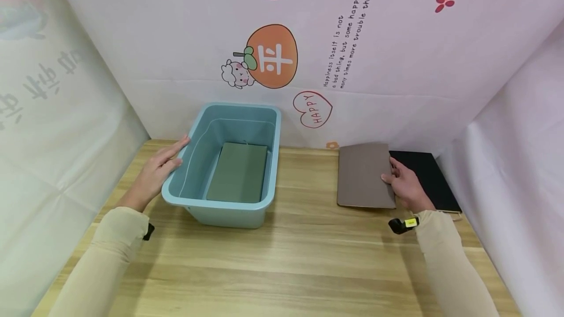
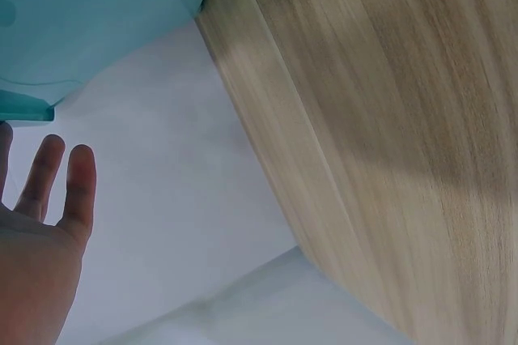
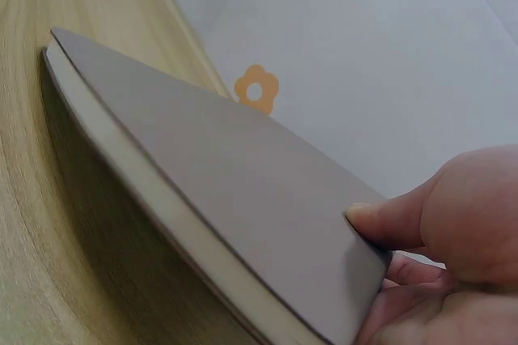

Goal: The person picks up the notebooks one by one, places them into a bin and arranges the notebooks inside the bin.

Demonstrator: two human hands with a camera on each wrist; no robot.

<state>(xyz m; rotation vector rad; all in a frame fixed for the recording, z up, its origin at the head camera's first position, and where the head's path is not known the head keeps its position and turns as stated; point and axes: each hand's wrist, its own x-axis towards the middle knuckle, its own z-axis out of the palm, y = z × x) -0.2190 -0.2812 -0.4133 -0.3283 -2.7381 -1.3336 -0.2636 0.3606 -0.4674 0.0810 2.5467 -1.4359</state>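
Desk (image 1: 308, 258): one, pale wood-grain laminate, smooth, rectangular; white printed cloth walls on three sides.

Bin (image 1: 273, 160): one, light blue glossy plastic, rectangular with rounded corners and a rolled rim, at 10 o'clock of the desk centre.

Notebooks: three, all flat rectangles. Brown notebook (image 1: 363, 175), matte cover, pale page edges, at 2 o'clock on the desk. Black notebook (image 1: 429, 172), matte, just beside it at 3 o'clock, partly under the right wrist. Green notebook (image 1: 239, 172), dull sage cover, lying flat on the bin floor.

Hands: two. Left hand (image 1: 160, 170), fingers straight and spread, resting against the bin's 9 o'clock rim. Right hand (image 1: 405, 185) pinches the brown notebook's 3 o'clock edge, thumb on top; the wrist view shows that edge raised off the desk.
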